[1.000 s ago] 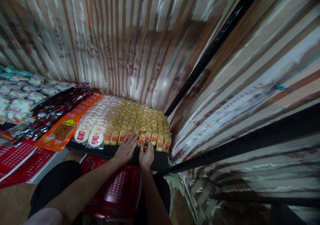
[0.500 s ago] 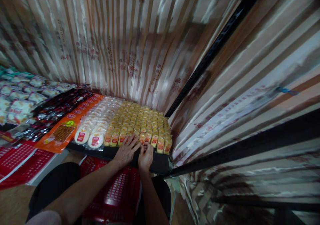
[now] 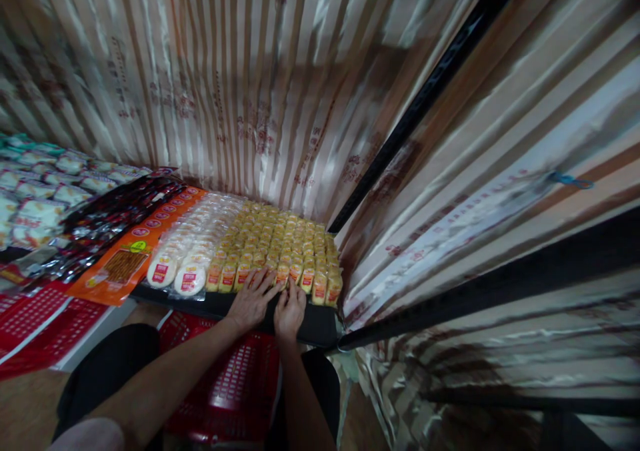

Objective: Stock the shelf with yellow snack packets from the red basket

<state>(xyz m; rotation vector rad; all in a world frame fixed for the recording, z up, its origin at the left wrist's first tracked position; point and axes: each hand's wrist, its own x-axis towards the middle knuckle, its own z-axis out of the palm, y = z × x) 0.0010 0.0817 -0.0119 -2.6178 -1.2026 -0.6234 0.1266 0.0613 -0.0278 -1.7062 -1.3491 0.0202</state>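
Note:
Rows of small yellow wrapped snack packets (image 3: 280,237) stand on a black shelf (image 3: 317,325), with red labels facing me along the front. My left hand (image 3: 253,299) lies against the front row, its fingers spread over the packets. Just to its right, my right hand (image 3: 290,311) touches the front packets with its fingers bent; whether it grips one is hidden. Left of the yellow packets stand two rows of round white crackers (image 3: 191,277) in clear wrappers.
An orange snack bag (image 3: 117,271) lies left of the crackers, then dark shiny packets (image 3: 125,214) and white packets (image 3: 37,221). Red baskets (image 3: 233,384) sit below the shelf. A black post (image 3: 400,127) and striped plastic sheeting (image 3: 280,104) bound the shelf.
Both hands stay at the front row with almost no movement. The view has shifted very slightly.

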